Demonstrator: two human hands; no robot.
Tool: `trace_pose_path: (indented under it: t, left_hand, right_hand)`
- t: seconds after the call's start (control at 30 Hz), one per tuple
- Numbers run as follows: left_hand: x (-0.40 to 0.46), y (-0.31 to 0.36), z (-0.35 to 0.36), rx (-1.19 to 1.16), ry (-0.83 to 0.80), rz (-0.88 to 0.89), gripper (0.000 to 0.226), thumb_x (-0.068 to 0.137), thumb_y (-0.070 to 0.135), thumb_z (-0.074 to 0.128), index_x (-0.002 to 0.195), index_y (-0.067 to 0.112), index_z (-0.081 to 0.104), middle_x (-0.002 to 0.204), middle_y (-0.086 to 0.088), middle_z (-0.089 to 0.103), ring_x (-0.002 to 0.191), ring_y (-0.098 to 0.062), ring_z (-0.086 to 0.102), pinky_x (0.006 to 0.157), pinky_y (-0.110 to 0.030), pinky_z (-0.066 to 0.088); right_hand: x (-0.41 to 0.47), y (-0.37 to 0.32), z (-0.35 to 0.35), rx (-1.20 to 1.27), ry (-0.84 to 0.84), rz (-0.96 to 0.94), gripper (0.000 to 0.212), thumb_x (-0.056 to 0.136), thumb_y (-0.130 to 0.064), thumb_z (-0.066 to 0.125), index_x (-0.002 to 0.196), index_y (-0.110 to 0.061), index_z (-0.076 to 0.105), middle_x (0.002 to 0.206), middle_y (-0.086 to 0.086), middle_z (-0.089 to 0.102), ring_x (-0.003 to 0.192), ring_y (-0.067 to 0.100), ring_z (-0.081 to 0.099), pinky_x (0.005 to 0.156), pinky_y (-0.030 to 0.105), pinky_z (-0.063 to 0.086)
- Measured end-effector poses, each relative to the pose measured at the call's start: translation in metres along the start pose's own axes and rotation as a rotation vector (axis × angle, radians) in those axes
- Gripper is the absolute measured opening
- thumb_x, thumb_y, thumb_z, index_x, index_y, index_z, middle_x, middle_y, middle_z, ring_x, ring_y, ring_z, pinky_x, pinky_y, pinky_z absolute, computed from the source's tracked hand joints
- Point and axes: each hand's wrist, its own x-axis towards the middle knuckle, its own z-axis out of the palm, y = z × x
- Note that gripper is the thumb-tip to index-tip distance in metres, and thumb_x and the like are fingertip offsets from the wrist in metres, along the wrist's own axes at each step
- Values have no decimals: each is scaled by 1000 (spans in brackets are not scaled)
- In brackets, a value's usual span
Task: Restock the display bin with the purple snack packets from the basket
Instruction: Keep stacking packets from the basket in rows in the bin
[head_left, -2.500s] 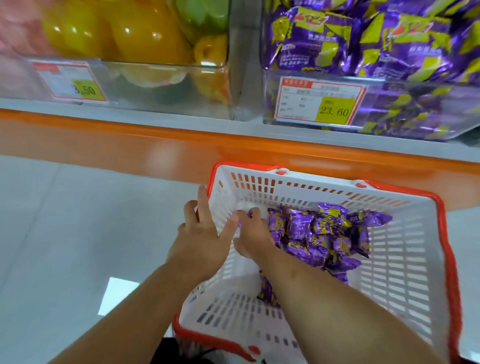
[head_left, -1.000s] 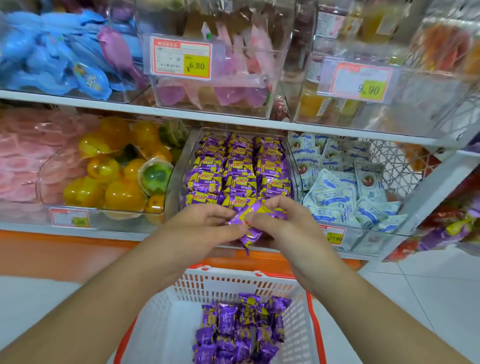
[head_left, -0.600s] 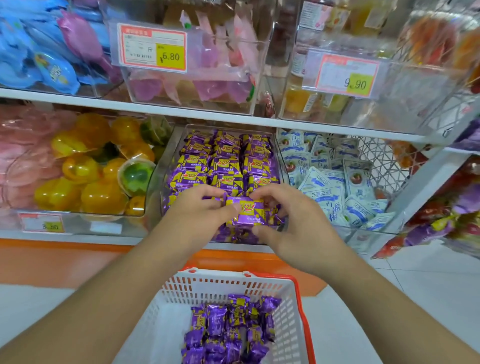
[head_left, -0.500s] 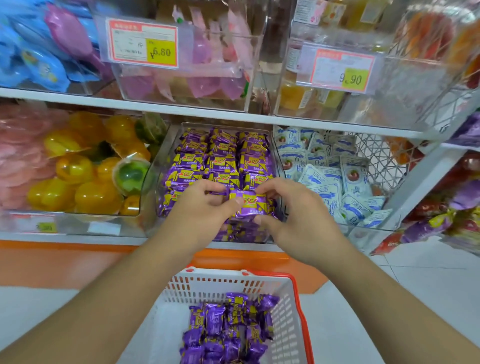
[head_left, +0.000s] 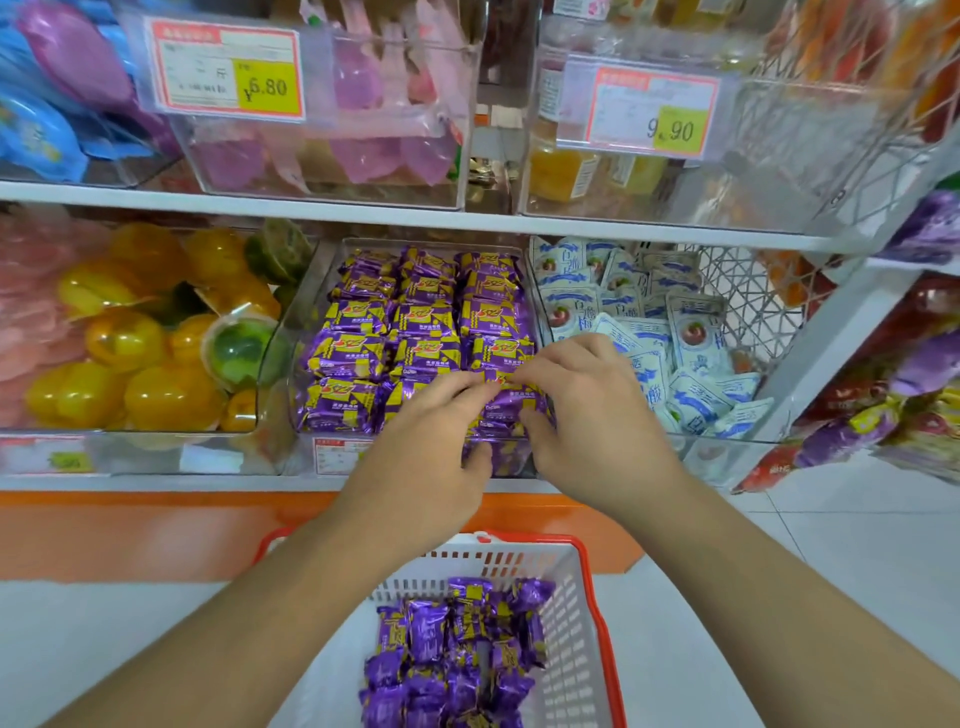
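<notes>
head view:
left hand (head_left: 426, 441): at front edge of display bin (head_left: 304, 332), fingers curled, fingertips pinching left end of a purple packet (head_left: 511, 402).
right hand (head_left: 587, 415): at bin's front right corner, fingers curled, pinching right end of same packet.
purple packet: on front row of bin, largely hidden by both hands.
bin stock (head_left: 415, 317): purple packets in neat rows, front to back.
basket (head_left: 576, 623): white with red rim, below shelf edge; loose purple snack packets (head_left: 457, 654) piled inside.
</notes>
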Motion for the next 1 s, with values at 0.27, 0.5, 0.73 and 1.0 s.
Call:
trace_pose_path:
  t: [0.27, 0.5, 0.73, 1.0]
  left_hand:
    - [0, -11, 0, 118, -126, 7, 69, 100, 41, 56, 161, 40, 22, 167, 23, 16, 153, -12, 18, 122, -50, 23]
    - [-27, -13, -11, 18, 7, 111, 66, 99, 35, 59, 158, 40, 31, 163, 18, 27, 150, -6, 23, 121, -31, 23]
    - [-62, -3, 11, -82, 23, 60, 29, 96, 28, 62, 125, 27, 65, 119, 16, 58, 109, -5, 58, 97, -27, 46]
    - [-97, -38, 116, 82, -410, -49, 45, 104, 43, 47, 145, 26, 50, 144, 10, 47, 133, -13, 45, 112, -30, 40]
  right_hand:
    - [-5, -3, -3, -15, -49, 7, 33, 84, -26, 62, 114, -22, 76, 102, -4, 72, 109, 28, 52, 94, 45, 44]
    - [-28, -9, -21, 176, 130, -16, 41, 88, -18, 63, 128, -17, 69, 115, -1, 69, 108, 28, 56, 99, 41, 46]
    - [-83, -15, -6, 125, -128, 371, 23, 92, -44, 48, 86, -24, 57, 80, -5, 64, 81, 26, 63, 67, 38, 52]
    - [-173, 30, 88, 78, -719, 808, 81, 96, -73, 28, 159, -24, 16, 155, 13, 41, 137, 39, 44, 103, 54, 45]
